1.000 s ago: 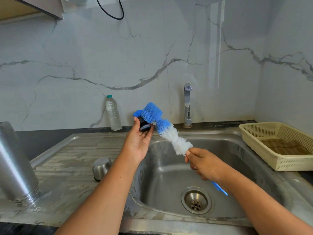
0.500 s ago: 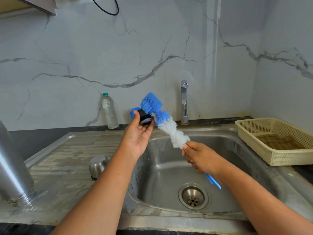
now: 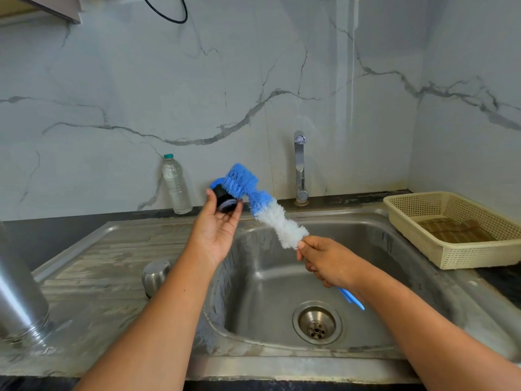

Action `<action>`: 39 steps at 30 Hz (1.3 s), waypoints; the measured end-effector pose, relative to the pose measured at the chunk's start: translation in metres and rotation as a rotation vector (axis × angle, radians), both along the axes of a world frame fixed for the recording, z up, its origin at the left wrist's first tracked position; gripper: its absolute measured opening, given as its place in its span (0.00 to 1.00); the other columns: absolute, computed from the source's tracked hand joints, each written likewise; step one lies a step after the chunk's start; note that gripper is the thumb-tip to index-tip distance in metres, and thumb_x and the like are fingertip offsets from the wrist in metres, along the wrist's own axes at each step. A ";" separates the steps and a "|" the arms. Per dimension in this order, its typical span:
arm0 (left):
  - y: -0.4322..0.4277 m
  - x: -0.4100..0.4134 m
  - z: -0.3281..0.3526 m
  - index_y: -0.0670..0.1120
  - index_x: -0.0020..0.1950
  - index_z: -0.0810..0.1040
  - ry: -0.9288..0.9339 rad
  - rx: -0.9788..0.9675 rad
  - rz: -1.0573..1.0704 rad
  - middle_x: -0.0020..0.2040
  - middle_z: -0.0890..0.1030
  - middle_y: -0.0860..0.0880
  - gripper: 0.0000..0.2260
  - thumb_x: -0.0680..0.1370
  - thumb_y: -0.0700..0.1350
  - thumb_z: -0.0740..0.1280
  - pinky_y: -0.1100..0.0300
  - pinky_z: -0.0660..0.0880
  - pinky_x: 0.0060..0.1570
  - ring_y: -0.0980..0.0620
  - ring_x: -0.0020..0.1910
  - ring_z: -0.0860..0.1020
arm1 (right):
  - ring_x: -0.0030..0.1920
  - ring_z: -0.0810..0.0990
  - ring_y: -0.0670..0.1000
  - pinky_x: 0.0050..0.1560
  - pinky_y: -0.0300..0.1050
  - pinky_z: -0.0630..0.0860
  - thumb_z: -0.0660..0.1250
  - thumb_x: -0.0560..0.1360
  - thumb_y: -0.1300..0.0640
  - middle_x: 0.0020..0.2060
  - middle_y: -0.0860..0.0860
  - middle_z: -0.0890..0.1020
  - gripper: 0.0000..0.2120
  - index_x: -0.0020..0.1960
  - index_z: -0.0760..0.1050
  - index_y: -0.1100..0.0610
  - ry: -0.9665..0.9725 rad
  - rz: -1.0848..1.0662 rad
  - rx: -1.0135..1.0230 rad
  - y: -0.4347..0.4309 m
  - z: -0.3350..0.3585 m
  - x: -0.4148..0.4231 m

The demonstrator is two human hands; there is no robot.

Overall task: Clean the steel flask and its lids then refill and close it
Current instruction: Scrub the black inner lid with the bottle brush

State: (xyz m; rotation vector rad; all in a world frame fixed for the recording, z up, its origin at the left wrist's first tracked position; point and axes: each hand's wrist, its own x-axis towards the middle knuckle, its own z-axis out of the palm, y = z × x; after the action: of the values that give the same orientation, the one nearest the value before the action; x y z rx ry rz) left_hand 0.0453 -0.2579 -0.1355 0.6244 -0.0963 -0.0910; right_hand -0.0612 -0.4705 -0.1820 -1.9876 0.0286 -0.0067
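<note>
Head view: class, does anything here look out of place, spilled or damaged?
Nothing looks spilled or broken. The steel flask stands mouth-down on the drainboard, probably to drain; its lean may be lens distortion.

One wide-angle camera, worn on the head, is looking forward and down across the worktop (image 3: 56,232) toward the marble wall (image 3: 141,80), standing in close over the sink (image 3: 282,365). Both forearms are entering from the bottom edge, and the left hand (image 3: 217,232) and right hand (image 3: 327,258) are sitting near mid-frame. The frame is cropping the steel flask (image 3: 19,300) at left and reaching the basket (image 3: 456,256) at right.
</note>
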 end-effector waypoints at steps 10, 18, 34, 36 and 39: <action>-0.007 -0.001 -0.001 0.36 0.65 0.78 -0.035 0.061 0.007 0.62 0.84 0.38 0.23 0.75 0.48 0.74 0.53 0.83 0.56 0.44 0.57 0.86 | 0.27 0.61 0.46 0.28 0.42 0.58 0.56 0.85 0.49 0.30 0.48 0.67 0.15 0.46 0.75 0.55 -0.010 0.008 0.016 0.001 -0.002 0.003; -0.002 0.006 -0.004 0.39 0.61 0.79 -0.010 0.002 0.039 0.62 0.84 0.39 0.15 0.81 0.48 0.70 0.55 0.84 0.51 0.45 0.58 0.85 | 0.26 0.63 0.44 0.26 0.39 0.62 0.56 0.85 0.48 0.29 0.46 0.69 0.16 0.47 0.76 0.55 -0.029 -0.007 -0.085 -0.002 -0.003 0.002; -0.010 -0.007 -0.003 0.36 0.67 0.76 -0.106 0.196 -0.079 0.61 0.84 0.38 0.19 0.80 0.46 0.69 0.55 0.83 0.53 0.43 0.60 0.85 | 0.27 0.61 0.46 0.26 0.41 0.59 0.56 0.85 0.49 0.31 0.49 0.68 0.15 0.48 0.75 0.57 -0.022 -0.039 0.016 0.001 0.001 0.004; -0.008 -0.006 0.000 0.35 0.68 0.76 -0.103 0.155 -0.047 0.62 0.83 0.36 0.22 0.79 0.47 0.70 0.55 0.84 0.52 0.42 0.60 0.84 | 0.27 0.61 0.46 0.27 0.42 0.58 0.56 0.85 0.49 0.31 0.49 0.67 0.15 0.47 0.74 0.57 -0.017 -0.026 0.029 -0.002 0.001 0.002; -0.004 -0.002 -0.001 0.35 0.67 0.75 -0.073 0.113 0.001 0.63 0.82 0.34 0.24 0.77 0.48 0.71 0.54 0.84 0.51 0.41 0.58 0.85 | 0.27 0.60 0.46 0.28 0.43 0.57 0.56 0.85 0.49 0.30 0.48 0.67 0.15 0.46 0.74 0.56 0.009 0.007 0.028 -0.005 0.000 -0.001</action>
State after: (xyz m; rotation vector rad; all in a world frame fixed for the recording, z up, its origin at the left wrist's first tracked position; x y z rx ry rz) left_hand 0.0430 -0.2618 -0.1362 0.7405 -0.1625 -0.0732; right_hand -0.0626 -0.4752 -0.1822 -1.9593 0.0269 0.0072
